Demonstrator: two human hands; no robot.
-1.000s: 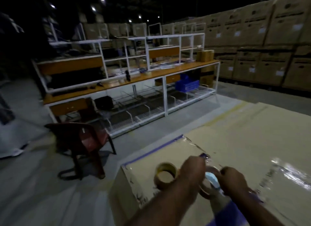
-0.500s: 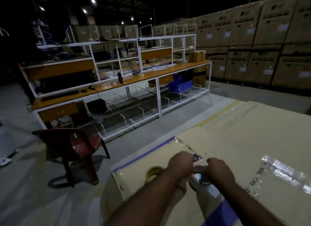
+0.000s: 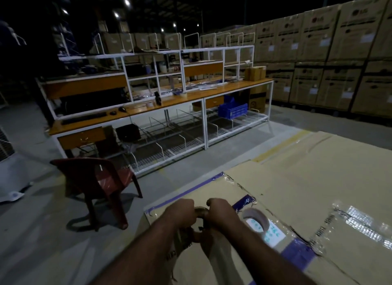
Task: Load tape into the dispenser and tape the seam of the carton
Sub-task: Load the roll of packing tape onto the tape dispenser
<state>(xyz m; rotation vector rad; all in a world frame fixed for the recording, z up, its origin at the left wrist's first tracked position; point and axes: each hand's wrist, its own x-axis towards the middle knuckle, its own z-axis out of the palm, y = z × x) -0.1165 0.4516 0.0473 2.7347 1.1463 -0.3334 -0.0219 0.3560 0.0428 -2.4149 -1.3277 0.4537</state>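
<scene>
A large cardboard carton (image 3: 301, 178) fills the lower right of the head view. Its top carries a diagonal seam with purple tape (image 3: 297, 254) and torn clear tape. At the carton's near left corner, my left hand (image 3: 180, 214) and my right hand (image 3: 221, 213) both grip a brown tape roll (image 3: 199, 211) between them. A dark part and a pale strip (image 3: 220, 261) hang below the hands; I cannot tell what they are. A second tape roll (image 3: 255, 218) lies flat on the carton just right of my right hand, over a pale blue label.
A dark red plastic chair (image 3: 99, 182) stands on the concrete floor to the left of the carton. Behind it runs a white-framed workbench (image 3: 161, 106) with orange tops, a blue crate (image 3: 232, 110) beneath it. Stacked cartons (image 3: 331, 57) wall off the right.
My hands have let go of the roll over the blue label, which now lies on the carton, and have moved left to grip the other roll. The view has shifted down and left.
</scene>
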